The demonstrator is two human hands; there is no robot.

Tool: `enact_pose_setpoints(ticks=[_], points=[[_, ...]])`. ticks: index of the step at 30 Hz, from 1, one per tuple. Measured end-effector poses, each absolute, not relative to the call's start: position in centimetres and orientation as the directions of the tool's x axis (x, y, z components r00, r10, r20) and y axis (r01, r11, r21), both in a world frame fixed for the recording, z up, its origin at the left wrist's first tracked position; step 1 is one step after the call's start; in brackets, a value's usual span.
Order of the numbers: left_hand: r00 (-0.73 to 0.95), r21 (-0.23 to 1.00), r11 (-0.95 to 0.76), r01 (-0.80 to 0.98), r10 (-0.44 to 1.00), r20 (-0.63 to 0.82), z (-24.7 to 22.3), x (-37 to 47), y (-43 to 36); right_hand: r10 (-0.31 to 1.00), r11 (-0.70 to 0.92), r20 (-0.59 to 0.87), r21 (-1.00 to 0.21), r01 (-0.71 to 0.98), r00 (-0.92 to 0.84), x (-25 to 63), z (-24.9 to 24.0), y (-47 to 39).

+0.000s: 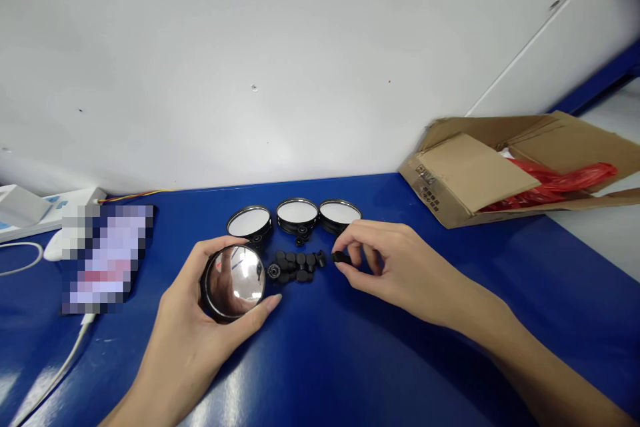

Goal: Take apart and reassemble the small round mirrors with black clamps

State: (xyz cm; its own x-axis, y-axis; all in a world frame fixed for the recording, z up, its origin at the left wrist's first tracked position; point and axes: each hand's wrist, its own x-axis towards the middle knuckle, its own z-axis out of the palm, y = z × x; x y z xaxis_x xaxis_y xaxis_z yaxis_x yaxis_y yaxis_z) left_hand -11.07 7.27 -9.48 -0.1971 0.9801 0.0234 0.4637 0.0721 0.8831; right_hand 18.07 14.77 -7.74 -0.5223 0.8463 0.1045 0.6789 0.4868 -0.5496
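Gripping the round mirror (235, 283) by its rim, left of the black heap (300, 263), the fingers of the left hand (187, 330) could slip and smear it; those of the right hand (405, 267), lightly pinching a small black part (341, 257) right of the heap, might drop it. Glossy blue tabletop (325, 360) surrounds the heap, three mirrors (297, 212) and a white wall (300, 80) behind it.

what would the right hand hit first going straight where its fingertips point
Probably the cluster of small black parts, right end first, though the height of the right hand above the blue table is hard to judge.
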Motion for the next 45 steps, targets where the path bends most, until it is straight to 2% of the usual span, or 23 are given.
enact_pose_setpoints(ticks=[4,7,14,22,25,40,45], points=[[-0.158,0.884,0.055,0.464,0.987,0.021,-9.3,-10.4,6.7,0.808,0.448,0.116,-0.756,0.476,-0.577,16.9,-7.3,13.7],[-0.17,0.899,0.08,0.431,0.985,-0.006,-9.3,-9.9,6.1,0.768,0.439,0.109,-0.808,0.394,-0.631,15.7,-8.0,12.7],[-0.156,0.893,0.027,0.449,0.987,0.049,-9.3,-9.6,6.1,0.756,0.561,0.331,-0.772,0.299,-0.565,14.5,-10.1,11.7],[-0.131,0.89,0.037,0.454,0.991,0.026,-9.3,-9.3,5.9,0.622,0.755,0.516,-0.596,0.274,-0.589,14.4,-10.3,11.7],[-0.122,0.895,0.027,0.445,0.992,0.031,-9.3,-9.2,5.9,0.602,0.784,0.53,-0.533,0.318,-0.598,14.3,-10.5,11.7],[-0.099,0.907,0.009,0.421,0.994,0.035,-9.6,-9.0,5.9,0.622,0.766,0.585,-0.592,0.251,-0.521,13.5,-11.8,10.8],[-0.062,0.896,-0.017,0.443,0.997,0.049,-9.9,-9.0,5.9,0.621,0.772,0.573,-0.565,0.291,-0.535,13.5,-12.1,10.5]])
